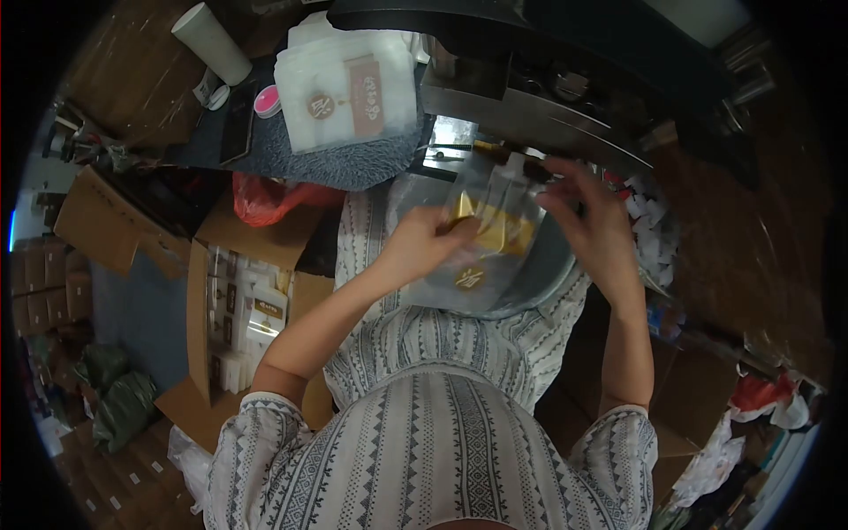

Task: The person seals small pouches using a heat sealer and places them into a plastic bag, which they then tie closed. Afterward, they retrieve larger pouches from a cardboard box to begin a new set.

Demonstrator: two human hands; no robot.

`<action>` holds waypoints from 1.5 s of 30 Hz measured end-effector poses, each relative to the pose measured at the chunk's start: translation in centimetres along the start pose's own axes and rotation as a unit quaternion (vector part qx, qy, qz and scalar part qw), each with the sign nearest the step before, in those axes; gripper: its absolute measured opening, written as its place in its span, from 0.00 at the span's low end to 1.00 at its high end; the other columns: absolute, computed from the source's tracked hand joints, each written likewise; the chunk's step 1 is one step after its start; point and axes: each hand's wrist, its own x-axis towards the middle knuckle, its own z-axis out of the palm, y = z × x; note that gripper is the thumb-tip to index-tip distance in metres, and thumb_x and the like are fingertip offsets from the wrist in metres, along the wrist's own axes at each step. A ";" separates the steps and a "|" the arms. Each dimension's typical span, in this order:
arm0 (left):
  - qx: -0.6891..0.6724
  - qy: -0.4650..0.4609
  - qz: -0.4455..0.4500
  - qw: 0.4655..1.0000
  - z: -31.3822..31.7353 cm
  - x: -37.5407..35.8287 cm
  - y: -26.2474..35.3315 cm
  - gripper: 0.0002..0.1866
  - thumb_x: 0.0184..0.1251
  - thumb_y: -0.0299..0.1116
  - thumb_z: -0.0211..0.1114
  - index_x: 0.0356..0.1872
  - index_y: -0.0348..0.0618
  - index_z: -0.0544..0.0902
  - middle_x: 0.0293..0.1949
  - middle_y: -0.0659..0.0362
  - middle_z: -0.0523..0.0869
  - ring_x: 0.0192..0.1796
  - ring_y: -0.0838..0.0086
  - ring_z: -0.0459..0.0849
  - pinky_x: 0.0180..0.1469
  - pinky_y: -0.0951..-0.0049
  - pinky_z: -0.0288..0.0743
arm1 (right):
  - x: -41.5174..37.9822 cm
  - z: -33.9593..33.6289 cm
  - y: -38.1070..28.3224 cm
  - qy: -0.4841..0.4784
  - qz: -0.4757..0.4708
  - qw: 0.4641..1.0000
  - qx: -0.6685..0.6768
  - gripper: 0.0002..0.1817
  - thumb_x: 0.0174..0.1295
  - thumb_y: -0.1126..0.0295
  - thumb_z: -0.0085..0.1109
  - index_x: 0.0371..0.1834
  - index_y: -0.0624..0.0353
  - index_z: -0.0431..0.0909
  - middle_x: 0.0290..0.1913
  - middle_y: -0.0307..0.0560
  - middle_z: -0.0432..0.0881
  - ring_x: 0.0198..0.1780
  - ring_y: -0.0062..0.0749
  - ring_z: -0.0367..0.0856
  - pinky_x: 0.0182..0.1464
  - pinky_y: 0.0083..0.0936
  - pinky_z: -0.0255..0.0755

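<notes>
A clear plastic bag point(468, 280) with a gold emblem and a gold band lies over my lap, in front of a round basin point(555, 256). My left hand point(428, 238) pinches the bag's left side near the gold band. To the upper right of the bag, my right hand point(590, 212) is raised with its fingers bent and apart, and nothing shows between them. A stack of printed white bags point(349, 97) rests on a grey fluffy cloth point(375, 163) at the upper left.
A machine point(548, 106) with a metal front stands beyond my hands. At the left are an open carton point(199, 327) of packed pouches, a red plastic bag point(265, 201), a white roll point(212, 44) and a pink-topped jar point(267, 102). White scraps point(652, 234) lie at the right.
</notes>
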 end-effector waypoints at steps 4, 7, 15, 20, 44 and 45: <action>-0.169 0.004 0.001 0.986 1.1 4.1 -1.0 0.16 0.67 0.38 0.62 0.39 0.30 0.82 0.30 0.54 0.87 0.31 0.79 0.85 0.31 0.78 0.76 | -2.1 -2.8 0.5 0.024 0.076 0.986 -0.144 0.19 0.56 0.72 0.64 0.52 0.58 0.78 0.40 0.49 0.84 0.42 0.37 0.83 0.44 0.30 0.74; -0.228 0.018 -0.009 0.973 1.1 3.8 -0.6 0.17 0.67 0.38 0.62 0.38 0.28 0.83 0.26 0.53 0.86 0.26 0.74 0.84 0.29 0.76 0.76 | -2.1 -3.8 3.6 0.078 0.110 0.935 -0.328 0.15 0.56 0.71 0.61 0.48 0.61 0.80 0.41 0.55 0.84 0.42 0.50 0.82 0.46 0.36 0.74; 0.539 0.328 0.319 0.707 -6.7 4.6 -6.4 0.27 0.60 0.38 0.67 0.59 0.38 0.70 0.57 0.45 0.73 0.59 0.49 0.70 0.58 0.59 0.66 | -1.8 -4.5 5.3 0.043 0.170 0.939 -0.295 0.13 0.56 0.72 0.59 0.45 0.61 0.80 0.34 0.57 0.83 0.38 0.50 0.82 0.43 0.36 0.74; 0.416 0.356 0.200 0.812 -6.8 -1.0 -6.0 0.10 0.60 0.30 0.64 0.43 0.42 0.80 0.37 0.53 0.81 0.39 0.56 0.80 0.41 0.63 0.73 | -2.1 -3.8 1.6 0.051 0.199 0.975 -0.086 0.12 0.56 0.76 0.62 0.44 0.61 0.80 0.36 0.52 0.84 0.37 0.39 0.84 0.40 0.25 0.75; -0.248 0.013 -0.009 0.969 1.1 4.7 -1.4 0.17 0.63 0.38 0.67 0.42 0.31 0.80 0.36 0.52 0.86 0.33 0.71 0.85 0.35 0.72 0.78 | -2.3 -3.9 4.6 0.109 0.083 0.940 -0.311 0.15 0.56 0.73 0.61 0.47 0.59 0.79 0.39 0.54 0.82 0.44 0.48 0.82 0.45 0.36 0.75; -0.215 0.001 0.006 0.977 1.0 4.6 -1.6 0.20 0.63 0.40 0.67 0.46 0.31 0.79 0.42 0.49 0.85 0.39 0.66 0.86 0.40 0.71 0.80 | -2.1 -3.8 7.2 0.088 0.090 0.920 -0.370 0.15 0.55 0.75 0.59 0.47 0.59 0.79 0.39 0.55 0.82 0.44 0.51 0.81 0.44 0.40 0.74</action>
